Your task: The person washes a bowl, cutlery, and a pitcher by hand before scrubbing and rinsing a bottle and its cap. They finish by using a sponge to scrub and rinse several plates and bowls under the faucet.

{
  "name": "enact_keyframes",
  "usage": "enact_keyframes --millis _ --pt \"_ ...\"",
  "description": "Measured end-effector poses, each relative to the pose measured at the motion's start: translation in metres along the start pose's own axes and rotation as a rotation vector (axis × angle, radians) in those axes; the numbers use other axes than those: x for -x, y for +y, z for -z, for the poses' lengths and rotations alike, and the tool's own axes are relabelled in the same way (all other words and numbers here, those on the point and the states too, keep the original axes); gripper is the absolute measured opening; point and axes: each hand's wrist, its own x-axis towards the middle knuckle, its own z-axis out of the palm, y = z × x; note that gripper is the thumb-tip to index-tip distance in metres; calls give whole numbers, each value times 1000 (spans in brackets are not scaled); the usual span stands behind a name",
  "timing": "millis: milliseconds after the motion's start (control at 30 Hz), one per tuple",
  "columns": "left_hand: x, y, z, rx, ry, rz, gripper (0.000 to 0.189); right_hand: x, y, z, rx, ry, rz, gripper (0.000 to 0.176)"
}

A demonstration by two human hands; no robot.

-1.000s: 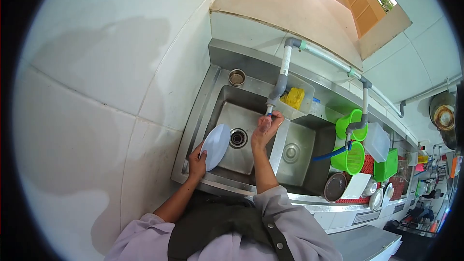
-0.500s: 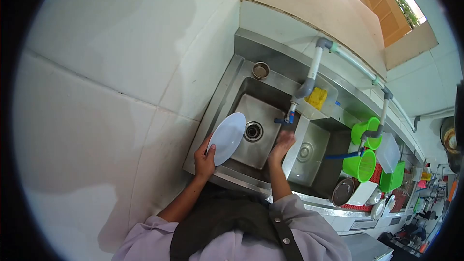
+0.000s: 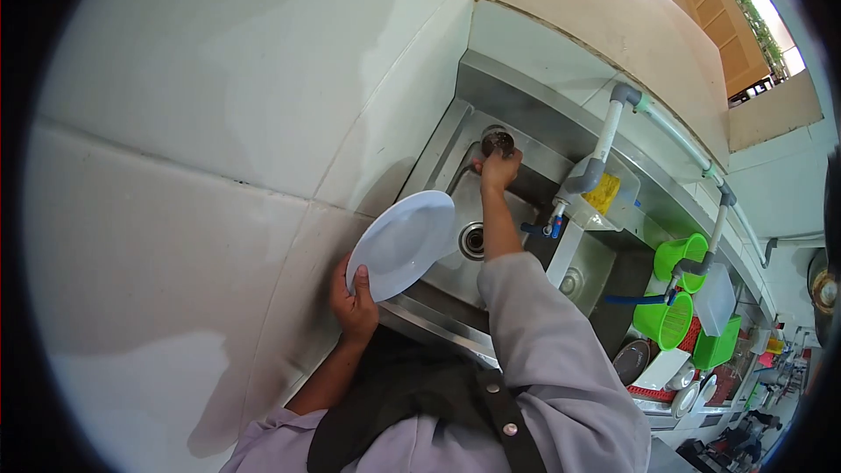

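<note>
My left hand (image 3: 355, 304) grips the near edge of a white plate (image 3: 401, 247), thumb on its upper face. The plate is tilted and overlaps the left side of the metal sink basin (image 3: 438, 278) in this view. At the basin's far left corner, my right hand (image 3: 500, 168) has its fingers closed on a small round metal cup (image 3: 498, 142), which leans toward me with its dark inside showing. Below my right forearm lies the round drain (image 3: 473, 241) in the basin floor.
A blue-handled tap (image 3: 547, 226) hangs from the pipe over the divider. Behind it, a clear plastic tub (image 3: 604, 210) holds a yellow sponge (image 3: 603, 194). A second basin (image 3: 585, 273), green baskets (image 3: 667, 319) and several dishes (image 3: 686, 398) stand to the right. Tiled wall (image 3: 175, 236) borders the left.
My right hand has moved from beside the divider to the far left corner and closed on the metal cup, which has tipped. The plate has shifted slightly left and toward me.
</note>
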Motion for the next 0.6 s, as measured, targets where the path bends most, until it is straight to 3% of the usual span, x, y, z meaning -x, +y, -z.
enact_keyframes --millis 67,133,200,267,400,467,533,567,600 --pt "-2 -1 1 34 1 24 29 3 51 25 24 -105 572 29" --pt "-6 -2 -1 68 4 50 29 36 89 66 103 -237 366 34" --pt "-9 -2 -3 117 15 75 28 -3 211 122 720 -91 429 37" --pt "-12 -1 -4 112 -3 109 28 29 188 142 515 -36 -248 35" --pt "-10 -1 -6 147 -33 174 29 -9 264 163 792 57 -50 30" --pt "-6 -9 -8 184 -69 209 29 -34 299 165 864 -82 17 39" --pt "-3 -17 -14 246 -143 248 29 -57 358 167 1141 -207 161 40" --pt "0 -19 -16 152 -170 251 29 -59 356 168 785 -490 -114 49" --pt "5 -22 -23 70 -215 252 30 -10 309 157 56 -391 -483 70"
